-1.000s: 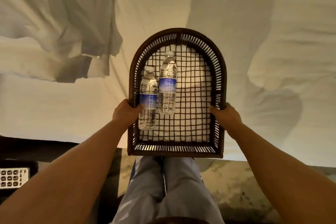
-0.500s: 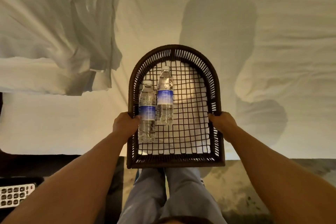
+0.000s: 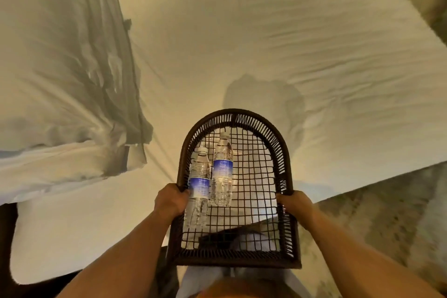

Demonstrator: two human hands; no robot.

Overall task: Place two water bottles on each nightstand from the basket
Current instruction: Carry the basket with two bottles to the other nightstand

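Note:
I hold a dark brown woven basket (image 3: 283, 152) with an arched far end and an open mesh floor, in front of me over the near edge of a bed. My left hand (image 3: 170, 199) grips its left rim and my right hand (image 3: 294, 202) grips its right rim. Two clear water bottles with blue labels lie side by side on the left of the mesh, caps pointing away: the left bottle (image 3: 198, 186) touches my left hand, the right bottle (image 3: 222, 173) lies a little farther out. No nightstand is in view.
A bed with a white sheet (image 3: 242, 43) fills most of the view. A rumpled white duvet (image 3: 55, 75) is heaped on its left part. Patterned carpet (image 3: 387, 213) shows at the right and below. A dark strip of the bed frame (image 3: 7, 237) runs along the lower left.
The view has swung so more of the bed and the carpet at the right show. The basket sits lower and more to the right in the frame. The remote-like object at lower left is gone from view.

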